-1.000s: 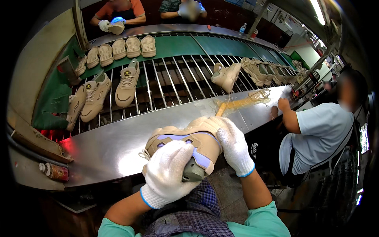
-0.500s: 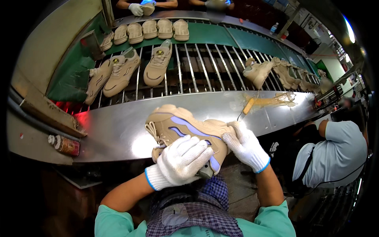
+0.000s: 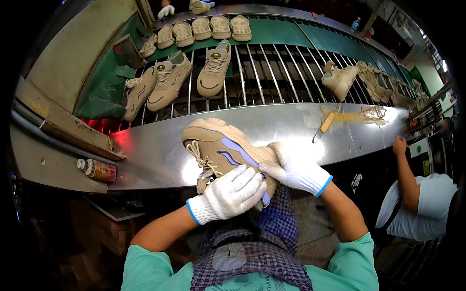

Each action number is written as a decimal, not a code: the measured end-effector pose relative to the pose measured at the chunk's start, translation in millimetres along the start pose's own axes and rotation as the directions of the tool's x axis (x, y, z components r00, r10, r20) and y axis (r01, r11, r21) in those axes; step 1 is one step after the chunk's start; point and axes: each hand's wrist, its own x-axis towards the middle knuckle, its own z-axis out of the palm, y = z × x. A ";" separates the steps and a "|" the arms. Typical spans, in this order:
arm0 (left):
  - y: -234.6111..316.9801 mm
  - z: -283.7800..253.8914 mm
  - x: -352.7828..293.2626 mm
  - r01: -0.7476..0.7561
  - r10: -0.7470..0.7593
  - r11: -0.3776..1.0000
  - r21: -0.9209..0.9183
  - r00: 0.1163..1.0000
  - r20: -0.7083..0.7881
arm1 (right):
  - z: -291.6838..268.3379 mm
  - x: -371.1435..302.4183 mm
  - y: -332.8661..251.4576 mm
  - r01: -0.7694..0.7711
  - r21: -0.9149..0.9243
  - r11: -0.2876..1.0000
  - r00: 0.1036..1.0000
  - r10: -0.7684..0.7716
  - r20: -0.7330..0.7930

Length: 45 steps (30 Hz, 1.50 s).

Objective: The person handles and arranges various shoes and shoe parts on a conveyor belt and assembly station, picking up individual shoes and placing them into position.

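A beige sneaker (image 3: 218,140) with purple side panels and beige laces lies on its side in the air over the metal ledge's front edge, its chunky sole facing away from me. My left hand (image 3: 234,193), in a white knit glove with a blue cuff, presses along the sneaker's upper near the ankle, fingers together. Gloved the same way, my right hand (image 3: 294,169) wraps the heel end, its fingers over the sole and side. The shoe's opening is mostly hidden beneath the left hand.
Beyond the steel ledge (image 3: 160,160) runs a roller conveyor (image 3: 272,77) carrying several beige sneakers (image 3: 213,70). Soles (image 3: 221,26) line the green belt behind. A hooked tool (image 3: 326,123) rests by a glue-like stain. A bottle (image 3: 99,169) stands left; a co-worker (image 3: 417,203) sits right.
The view has shifted, so the bench appears further right and higher. My right hand has slid inward along the heel side. Both hands keep hold of the sneaker.
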 end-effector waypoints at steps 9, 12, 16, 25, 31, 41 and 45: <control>-11.3 -0.3 5.0 0.079 -0.080 0.997 -0.023 0.996 -0.027 | -3.3 35.2 -14.8 -0.054 -0.227 0.972 0.994 0.073 0.075; -14.7 -3.2 3.1 0.087 -0.087 0.996 -0.012 0.996 -0.024 | -10.8 46.6 -29.2 -0.077 -0.196 0.978 0.980 0.110 0.163; -23.2 -10.3 -3.0 0.090 -0.090 0.996 -0.003 0.996 0.002 | -3.6 67.1 -29.1 0.008 -0.266 0.964 0.990 0.030 0.136; -25.1 -20.0 -24.8 0.119 -0.119 0.989 0.082 0.993 -0.006 | 7.9 111.8 -44.4 0.049 0.063 0.997 0.987 -0.058 0.152; -25.7 -17.4 -31.7 0.127 -0.125 0.991 0.041 0.992 -0.034 | 22.3 142.2 -55.0 0.113 0.200 0.973 0.973 -0.149 0.176; -24.0 -21.0 -39.2 0.148 -0.148 0.986 0.070 0.989 -0.006 | 1.5 111.0 -64.3 0.138 -0.168 0.976 0.929 -0.068 0.364; -19.9 -27.8 -43.0 0.136 -0.135 0.991 0.022 0.991 -0.015 | 1.1 74.8 -48.3 0.231 -0.075 0.970 0.943 -0.204 0.264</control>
